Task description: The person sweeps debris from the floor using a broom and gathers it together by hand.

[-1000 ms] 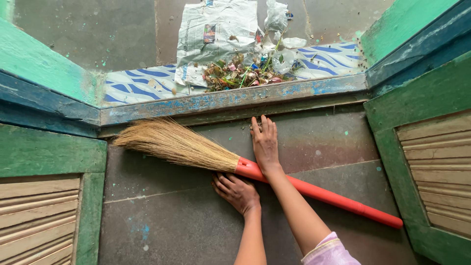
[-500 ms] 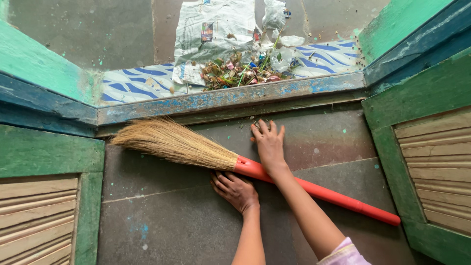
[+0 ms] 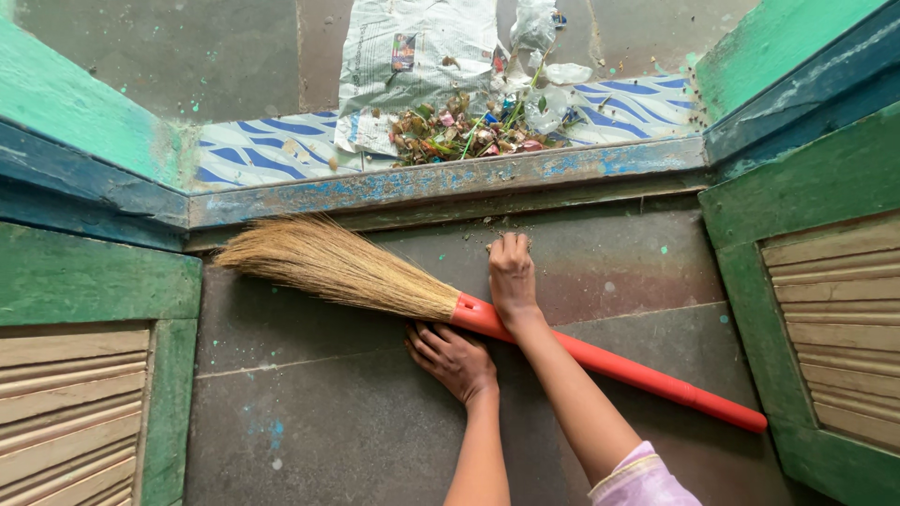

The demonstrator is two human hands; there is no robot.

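We kneel on a dark stone floor (image 3: 356, 431) at a doorway, with green louvred door leaves (image 3: 825, 272) swung open on both sides and a worn, blue-painted threshold (image 3: 441, 180) running across ahead of us. Beyond it lies a strip of blue-and-white patterned tile (image 3: 253, 155).

On that strip sits a heap of litter (image 3: 459, 136), dry leaves, scraps and bits of clear plastic, pushed up against a sheet of newspaper (image 3: 412, 56). By the look of it most of the sweeping is done, since the heap is already gathered past the threshold. What remains on our side is a thin scatter of crumbs (image 3: 487, 225) on the floor just below the threshold, and the heap itself is not yet on the paper.

The broom (image 3: 450, 300) lies flat on the floor, straw head toward the left door, orange handle running down to the right; neither hand grips it.

Our right hand (image 3: 511, 276) reaches over the handle, forearm crossing it, with the fingers curled in and pressed together on the floor among the crumbs; we cannot tell whether anything is caught inside that grip. Our left hand (image 3: 455, 361) rests palm down just below the broom's orange collar, fingers spread flat on the stone, touching or nearly touching the handle.
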